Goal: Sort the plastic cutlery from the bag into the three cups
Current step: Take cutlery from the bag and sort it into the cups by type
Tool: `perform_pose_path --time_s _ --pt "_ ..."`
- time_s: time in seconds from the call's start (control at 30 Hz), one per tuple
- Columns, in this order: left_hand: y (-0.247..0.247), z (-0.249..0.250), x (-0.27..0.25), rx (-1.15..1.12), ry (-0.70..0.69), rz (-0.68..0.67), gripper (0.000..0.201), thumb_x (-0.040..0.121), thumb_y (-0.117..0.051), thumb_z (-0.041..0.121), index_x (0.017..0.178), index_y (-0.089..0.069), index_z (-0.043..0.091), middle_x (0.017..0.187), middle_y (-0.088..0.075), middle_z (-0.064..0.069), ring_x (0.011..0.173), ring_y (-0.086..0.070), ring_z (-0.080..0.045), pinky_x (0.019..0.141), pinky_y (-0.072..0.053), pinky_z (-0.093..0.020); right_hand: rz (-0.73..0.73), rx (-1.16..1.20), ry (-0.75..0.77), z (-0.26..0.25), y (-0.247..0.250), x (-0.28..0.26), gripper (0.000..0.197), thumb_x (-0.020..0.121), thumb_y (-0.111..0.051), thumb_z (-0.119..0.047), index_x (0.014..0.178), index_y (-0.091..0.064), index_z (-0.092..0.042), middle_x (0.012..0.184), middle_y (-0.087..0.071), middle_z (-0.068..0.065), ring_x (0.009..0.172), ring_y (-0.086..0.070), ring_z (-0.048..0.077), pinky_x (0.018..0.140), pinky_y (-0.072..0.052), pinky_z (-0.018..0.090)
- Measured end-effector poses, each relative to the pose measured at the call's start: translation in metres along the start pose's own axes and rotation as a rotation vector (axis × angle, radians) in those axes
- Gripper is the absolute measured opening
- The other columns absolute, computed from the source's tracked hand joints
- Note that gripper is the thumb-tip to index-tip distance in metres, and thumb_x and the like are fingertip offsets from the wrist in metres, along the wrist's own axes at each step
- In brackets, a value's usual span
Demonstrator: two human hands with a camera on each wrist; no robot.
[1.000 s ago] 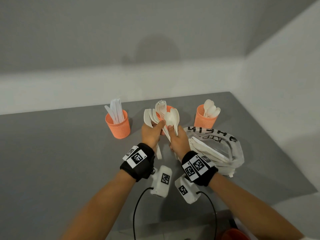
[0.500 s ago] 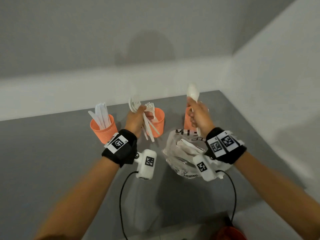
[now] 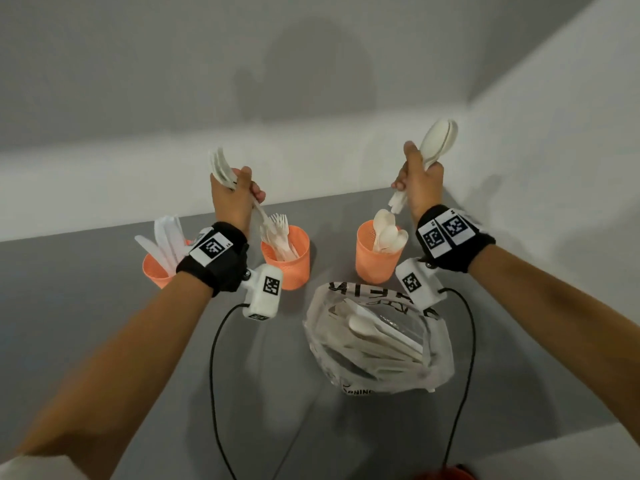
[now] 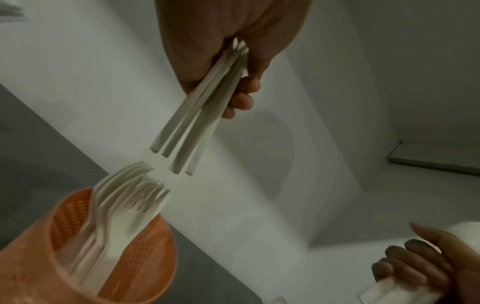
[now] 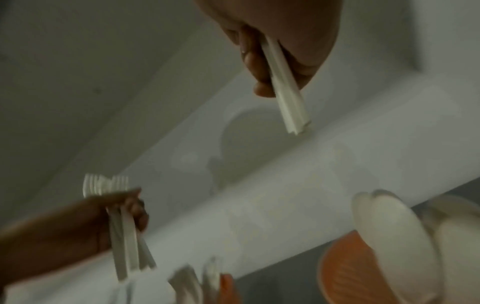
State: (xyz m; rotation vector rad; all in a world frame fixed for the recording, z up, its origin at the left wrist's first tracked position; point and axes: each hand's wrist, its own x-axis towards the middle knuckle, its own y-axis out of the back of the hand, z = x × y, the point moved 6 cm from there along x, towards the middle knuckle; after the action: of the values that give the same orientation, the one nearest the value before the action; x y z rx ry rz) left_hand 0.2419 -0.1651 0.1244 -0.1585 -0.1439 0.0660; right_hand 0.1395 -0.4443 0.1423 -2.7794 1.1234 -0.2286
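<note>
Forks (image 3: 221,168) are sitting bunched in the left hand (image 3: 232,199), fingers curling round the handles, which are pointing down at the fork cup (image 3: 289,261). Spoons (image 3: 438,138) are riding in the right hand's (image 3: 420,183) fist above the spoon cup (image 3: 375,261). More cutlery is lying in the bag (image 3: 377,344) nearby; knives are filling the third cup (image 3: 154,270). Handles are splaying apart, so I'm guessing one could be catching a rim, tipping a cup or dropping outside.

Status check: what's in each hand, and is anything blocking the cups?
Left hand grips forks above fork cup. Right hand grips spoons above spoon cup. Nothing blocking.
</note>
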Motion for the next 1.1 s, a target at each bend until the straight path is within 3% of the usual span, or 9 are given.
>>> perform_pose_path --time_s 0.17,0.27,0.37,0.47,0.67,0.77,0.87,0.97,1.1 --pt "-0.004 -0.029 -0.001 0.091 -0.014 0.058 0.021 0.099 -0.037 0.024 0.108 -0.04 0.005 0.052 -0.06 0.005 0.05 -0.06 -0.008 0.057 -0.052 -0.023 -0.129 -0.229 0.062 0.046 -0.01 0.01 0.049 0.094 -0.051 -0.035 0.049 -0.043 -0.015 0.041 -0.046 -0.009 0.039 -0.046 0.004 0.052 -0.041 0.023" --pt "-0.007 -0.045 -0.007 0.166 -0.018 0.071 0.019 0.099 -0.034 0.029 0.109 -0.038 0.013 0.067 -0.063 0.003 0.07 -0.063 -0.014 0.077 -0.049 -0.032 -0.143 -0.355 0.06 0.066 -0.008 0.013 0.042 0.09 -0.054 -0.041 0.067 -0.055 -0.006 0.062 -0.051 0.004 0.049 -0.049 0.001 0.058 -0.042 0.021" --pt "-0.01 -0.057 -0.011 0.231 -0.023 0.071 0.014 0.099 -0.033 0.031 0.106 -0.037 0.019 0.081 -0.065 0.0 0.089 -0.059 -0.018 0.086 -0.043 -0.035 -0.142 -0.488 0.14 0.073 -0.003 0.014 0.048 0.073 -0.05 -0.064 0.065 -0.05 -0.016 0.062 -0.049 0.005 0.058 -0.051 0.018 0.058 -0.041 0.031" --pt "-0.012 -0.064 -0.012 0.259 -0.035 0.088 0.028 0.099 -0.033 0.031 0.116 -0.041 0.01 0.093 -0.065 -0.005 0.094 -0.056 -0.017 0.09 -0.042 -0.035 -0.141 -0.614 0.249 0.081 0.005 0.021 0.056 0.074 -0.043 -0.071 0.06 -0.051 -0.017 0.058 -0.054 0.009 0.058 -0.056 0.028 0.056 -0.047 0.038" --pt "-0.019 -0.074 -0.016 0.256 -0.011 0.074 0.035 0.1 -0.032 0.028 0.127 -0.039 0.007 0.101 -0.058 -0.002 0.094 -0.052 -0.01 0.079 -0.039 -0.015 -0.228 -0.776 0.203 0.097 0.013 0.022 0.066 0.075 -0.032 -0.079 0.041 -0.047 -0.024 0.074 -0.064 0.013 0.082 -0.061 0.03 0.095 -0.04 0.049" --pt "-0.016 -0.08 -0.014 0.31 -0.015 0.078 0.034 0.099 -0.034 0.029 0.122 -0.043 0.005 0.101 -0.058 -0.001 0.092 -0.052 -0.011 0.078 -0.042 -0.017 -0.26 -0.858 0.129 0.1 0.013 0.016 0.059 0.072 -0.03 -0.076 0.042 -0.049 -0.029 0.088 -0.065 0.009 0.102 -0.056 0.024 0.106 -0.026 0.045" --pt "-0.009 -0.088 -0.014 0.366 -0.047 0.053 0.029 0.098 -0.038 0.029 0.112 -0.047 0.005 0.098 -0.055 -0.003 0.088 -0.052 -0.015 0.073 -0.043 -0.011 -0.26 -0.928 0.088 0.097 0.014 0.015 0.035 0.078 -0.055 -0.058 0.066 -0.064 -0.026 0.105 -0.062 0.009 0.108 -0.053 0.026 0.104 -0.031 0.044" --pt "-0.005 -0.094 -0.016 0.381 -0.081 0.011 0.016 0.097 -0.043 0.027 0.102 -0.046 0.012 0.094 -0.055 -0.005 0.08 -0.053 -0.012 0.067 -0.043 -0.008 -0.224 -0.828 0.156 0.089 0.015 0.012 0.034 0.076 -0.072 -0.03 0.099 -0.064 -0.005 0.105 -0.061 0.011 0.097 -0.057 0.025 0.09 -0.043 0.04" --pt "-0.002 -0.093 -0.021 0.476 -0.111 -0.028 0.011 0.09 -0.054 0.017 0.096 -0.047 0.013 0.083 -0.056 0.001 0.079 -0.055 -0.016 0.071 -0.047 -0.024 -0.235 -0.687 0.192 0.08 0.01 0.004 0.036 0.073 -0.07 -0.013 0.107 -0.057 -0.007 0.084 -0.059 0.004 0.076 -0.054 0.02 0.071 -0.044 0.029"
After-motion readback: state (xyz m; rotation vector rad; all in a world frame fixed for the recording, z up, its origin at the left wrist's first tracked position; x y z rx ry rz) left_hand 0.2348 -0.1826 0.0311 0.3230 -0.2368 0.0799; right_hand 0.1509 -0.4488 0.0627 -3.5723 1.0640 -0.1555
